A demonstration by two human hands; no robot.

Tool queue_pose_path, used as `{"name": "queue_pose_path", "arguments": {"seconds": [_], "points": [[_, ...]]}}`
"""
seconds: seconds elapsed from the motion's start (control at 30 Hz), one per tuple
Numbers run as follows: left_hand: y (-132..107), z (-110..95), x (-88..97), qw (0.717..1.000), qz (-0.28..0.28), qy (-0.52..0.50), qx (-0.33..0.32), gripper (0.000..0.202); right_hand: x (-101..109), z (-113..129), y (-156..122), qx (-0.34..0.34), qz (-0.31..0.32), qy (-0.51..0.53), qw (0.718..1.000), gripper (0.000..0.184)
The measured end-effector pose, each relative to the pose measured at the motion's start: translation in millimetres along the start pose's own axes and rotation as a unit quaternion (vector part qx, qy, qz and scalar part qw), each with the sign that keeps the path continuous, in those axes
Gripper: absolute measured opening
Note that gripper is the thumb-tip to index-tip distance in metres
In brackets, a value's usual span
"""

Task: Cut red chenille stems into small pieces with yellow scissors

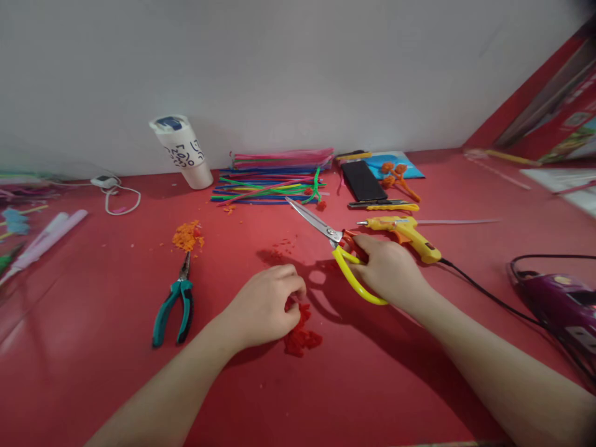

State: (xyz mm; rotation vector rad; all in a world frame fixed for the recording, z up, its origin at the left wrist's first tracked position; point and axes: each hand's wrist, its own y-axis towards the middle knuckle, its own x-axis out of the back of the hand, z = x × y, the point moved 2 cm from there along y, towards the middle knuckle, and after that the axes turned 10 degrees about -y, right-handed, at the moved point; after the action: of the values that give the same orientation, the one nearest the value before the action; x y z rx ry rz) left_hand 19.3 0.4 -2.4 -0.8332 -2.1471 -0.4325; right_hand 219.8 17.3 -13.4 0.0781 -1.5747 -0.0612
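Observation:
My right hand grips a pair of scissors with one yellow and one red handle. The blades are together and point up and left above the table. Lower down, my left hand has its fingers curled toward the thumb over a small heap of red fuzzy pieces. Some red shows between thumb and fingers, though the fingertips are partly hidden. Tiny red clippings lie beyond the left hand. A yellow glue gun rests just past the right hand.
Teal-handled pliers and orange clippings lie at left. Toward the wall are a white tumbler, coloured pipe cleaners, a black phone, a utility knife and orange fuzzy flowers. A purple device with a black cord sits at right.

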Motion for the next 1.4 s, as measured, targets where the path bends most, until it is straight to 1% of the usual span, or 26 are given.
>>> {"name": "queue_pose_path", "arguments": {"seconds": [0.1, 0.17, 0.27, 0.33, 0.4, 0.43, 0.5, 0.57, 0.63, 0.67, 0.7, 0.77, 0.83, 0.9, 0.97, 1.0, 1.07, 1.13, 1.2, 1.27, 1.4], "points": [[0, 2, -0.7, 0.999, 0.009, 0.038, 0.004, 0.010, -2, 2, -1, 0.011, 0.008, 0.003, 1.000, 0.027], [0, 2, -2.6, 0.998, 0.015, 0.055, -0.002, 0.009, -2, 2, -1, 0.013, 0.013, 0.006, 1.000, 0.025], [1, 2, -4.9, 0.999, 0.018, 0.030, 0.002, 0.011, -1, 3, -2, 0.008, 0.012, 0.012, 1.000, 0.025], [1, 3, -4.8, 0.999, 0.011, -0.032, 0.020, 0.012, -1, 3, -2, 0.012, 0.007, 0.025, 1.000, 0.024], [2, 4, -3.7, 0.991, -0.001, -0.123, 0.055, 0.011, 0, 4, -3, 0.019, -0.002, 0.051, 0.999, 0.021], [3, 6, -3.2, 0.981, -0.008, -0.178, 0.078, 0.009, 1, 4, -3, 0.020, -0.005, 0.071, 0.997, 0.020], [5, 8, -2.8, 0.946, -0.023, -0.298, 0.125, 0.006, 2, 7, -6, 0.017, 0.005, 0.139, 0.990, 0.018], [7, 10, -3.9, 0.897, -0.041, -0.411, 0.156, 0.008, 4, 14, -10, 0.018, 0.048, 0.250, 0.967, 0.016], [8, 10, -6.7, 0.852, -0.052, -0.494, 0.164, 0.009, 7, 23, -15, 0.023, 0.121, 0.376, 0.918, 0.013], [8, 10, -8.8, 0.833, -0.054, -0.525, 0.163, 0.010, 8, 28, -18, 0.016, 0.162, 0.416, 0.894, 0.012], [9, 9, -11.0, 0.817, -0.053, -0.551, 0.161, 0.013, 9, 32, -21, 0.009, 0.189, 0.449, 0.873, 0.012], [9, 6, -15.5, 0.794, -0.048, -0.585, 0.160, 0.020, 11, 40, -24, 0.017, 0.219, 0.501, 0.837, 0.013], [9, 4, -18.4, 0.782, -0.050, -0.599, 0.165, 0.024, 11, 43, -26, 0.027, 0.235, 0.530, 0.815, 0.012], [9, 3, -19.4, 0.781, -0.051, -0.599, 0.168, 0.026, 9, 43, -26, 0.029, 0.244, 0.537, 0.807, 0.008], [9, 3, -18.7, 0.790, -0.050, -0.588, 0.169, 0.026, 6, 41, -26, 0.021, 0.244, 0.535, 0.809, 0.005], [9, 4, -17.9, 0.799, -0.052, -0.574, 0.169, 0.026, 5, 40, -26, 0.015, 0.240, 0.534, 0.811, 0.005], [9, 6, -15.4, 0.829, -0.062, -0.530, 0.166, 0.025, 3, 37, -25, -0.003, 0.223, 0.537, 0.814, 0.005], [8, 7, -12.9, 0.863, -0.070, -0.476, 0.152, 0.017, 4, 36, -24, -0.019, 0.210, 0.538, 0.816, 0.006], [8, 6, -11.9, 0.886, -0.073, -0.436, 0.142, 0.009, 6, 36, -24, -0.026, 0.208, 0.531, 0.821, 0.006], [8, 4, -13.0, 0.891, -0.078, -0.421, 0.149, 0.011, 8, 37, -24, -0.028, 0.219, 0.519, 0.826, 0.007], [9, 4, -18.2, 0.891, -0.089, -0.411, 0.173, 0.009, 12, 43, -27, -0.012, 0.232, 0.507, 0.830, 0.006]]}}
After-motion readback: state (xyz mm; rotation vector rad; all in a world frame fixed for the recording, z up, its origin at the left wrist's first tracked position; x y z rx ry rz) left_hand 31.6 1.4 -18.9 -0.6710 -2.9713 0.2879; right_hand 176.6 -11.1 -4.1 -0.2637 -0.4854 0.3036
